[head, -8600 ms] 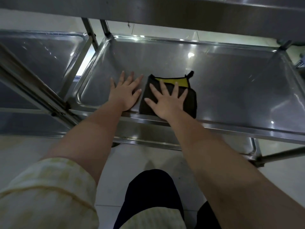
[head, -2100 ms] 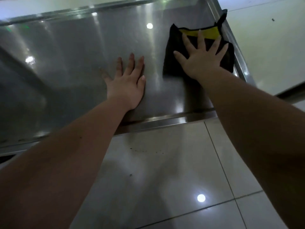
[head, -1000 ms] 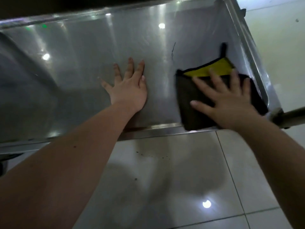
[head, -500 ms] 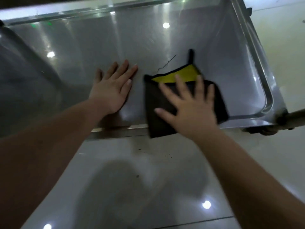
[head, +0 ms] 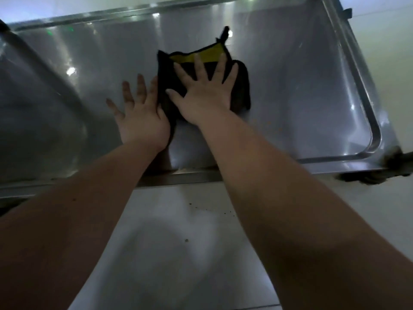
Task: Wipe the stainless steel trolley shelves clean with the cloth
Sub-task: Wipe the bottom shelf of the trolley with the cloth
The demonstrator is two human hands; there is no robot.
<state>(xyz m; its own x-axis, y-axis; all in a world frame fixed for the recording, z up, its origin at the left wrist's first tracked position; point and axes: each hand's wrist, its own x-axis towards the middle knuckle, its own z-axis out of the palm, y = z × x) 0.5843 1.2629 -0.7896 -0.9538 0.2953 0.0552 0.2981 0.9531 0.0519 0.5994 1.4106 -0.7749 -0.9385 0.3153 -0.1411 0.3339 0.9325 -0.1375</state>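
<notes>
A stainless steel trolley shelf (head: 301, 90) with a raised rim fills the upper part of the head view. A folded black cloth (head: 242, 86) with a yellow inner face and a small loop lies on it near the middle. My right hand (head: 204, 90) presses flat on the cloth, fingers spread and straight. My left hand (head: 140, 115) rests flat on the bare steel just left of the cloth, its little-finger side touching the cloth's edge.
The shelf's front rim (head: 194, 174) runs below my wrists, and its right rim (head: 357, 70) curves round at the near right corner. A trolley leg with a caster (head: 377, 173) sits at that corner. Pale floor tiles (head: 178, 242) carry a few dark specks.
My right hand has pushed the cloth farther back and toward the middle of the shelf. My left hand has stayed flat on the steel, and the cloth now touches it.
</notes>
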